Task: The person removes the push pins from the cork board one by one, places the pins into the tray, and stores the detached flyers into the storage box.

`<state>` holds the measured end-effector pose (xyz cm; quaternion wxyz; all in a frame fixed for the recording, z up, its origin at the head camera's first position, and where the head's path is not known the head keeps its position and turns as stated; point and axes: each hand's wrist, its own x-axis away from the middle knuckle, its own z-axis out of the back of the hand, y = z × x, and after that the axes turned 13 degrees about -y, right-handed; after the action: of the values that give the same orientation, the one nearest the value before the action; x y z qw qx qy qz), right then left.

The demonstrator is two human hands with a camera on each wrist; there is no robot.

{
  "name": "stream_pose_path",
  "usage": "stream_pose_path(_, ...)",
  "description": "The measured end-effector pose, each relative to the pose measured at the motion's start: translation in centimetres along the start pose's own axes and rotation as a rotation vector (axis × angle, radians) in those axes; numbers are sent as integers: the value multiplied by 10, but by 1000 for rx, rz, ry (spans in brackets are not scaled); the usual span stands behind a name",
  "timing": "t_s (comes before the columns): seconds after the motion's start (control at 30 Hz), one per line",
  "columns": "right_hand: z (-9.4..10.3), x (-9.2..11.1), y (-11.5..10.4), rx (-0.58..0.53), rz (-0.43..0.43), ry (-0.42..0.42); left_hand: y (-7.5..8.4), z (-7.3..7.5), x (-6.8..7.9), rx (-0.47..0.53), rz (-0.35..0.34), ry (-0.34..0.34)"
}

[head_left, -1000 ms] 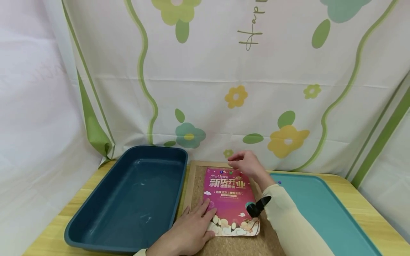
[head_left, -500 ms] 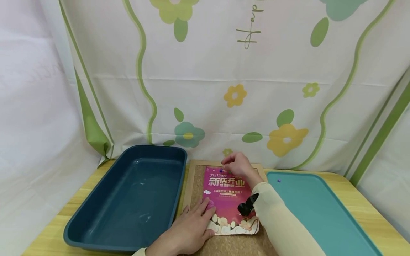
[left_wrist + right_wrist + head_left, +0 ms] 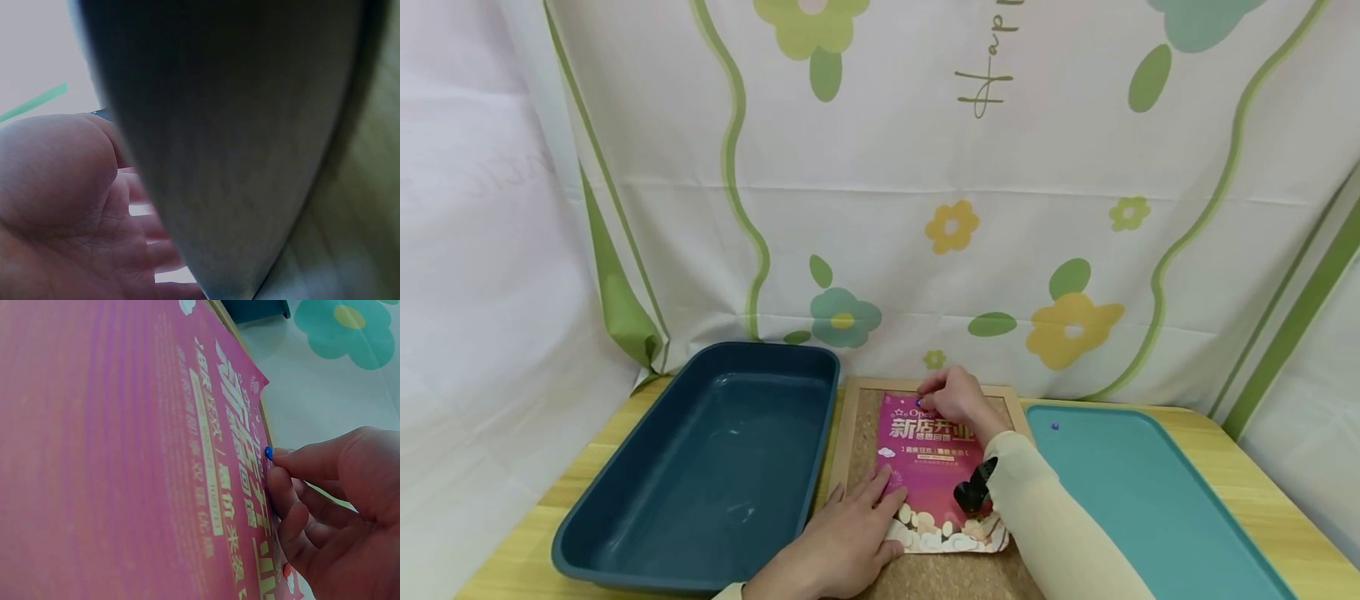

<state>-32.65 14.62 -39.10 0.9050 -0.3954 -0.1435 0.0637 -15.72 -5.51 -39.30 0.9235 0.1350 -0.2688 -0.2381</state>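
A pink flyer (image 3: 925, 483) with Chinese lettering lies on a wood-framed cork board (image 3: 862, 433). My left hand (image 3: 850, 533) rests with spread fingers on the flyer's lower left and the cork. Up at the flyer's top edge, my right hand (image 3: 958, 398) pinches a blue push pin (image 3: 269, 452) between thumb and index finger, the other fingers curled in. A red push pin (image 3: 287, 570) shows below that hand in the right wrist view. The left wrist view is mostly blocked by a dark surface beside the palm.
A deep dark-blue bin (image 3: 568, 533) stands left of the board. To the right lies a flat teal tray (image 3: 1150, 500) with a purple push pin (image 3: 1055, 426) near its far left corner. A flowered white curtain (image 3: 887, 250) hangs behind the wooden table (image 3: 1255, 483).
My right hand has moved left and down onto the blue push pin at the flyer's top edge, covering the green pin seen before. My left hand has stayed in place.
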Motion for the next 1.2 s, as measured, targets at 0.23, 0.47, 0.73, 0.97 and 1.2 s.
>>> stream_pose_path(0.23,-1,-2,1,21,-10,9,1,0,1,-15,-5,14)
stream_pose_path(0.47,-3,-4,1,63,-21,25,1,-1,2,-36,-13,31)
stream_pose_path(0.73,-6,-4,-3,84,-52,38,0,-2,2,-33,-12,29)
stream_pose_path(0.97,-4,-4,-6,129,-53,41,0,1,0,-14,-13,10)
stream_pose_path(1.2,-6,-1,-10,139,-51,28,1,-1,0,-11,1,11)
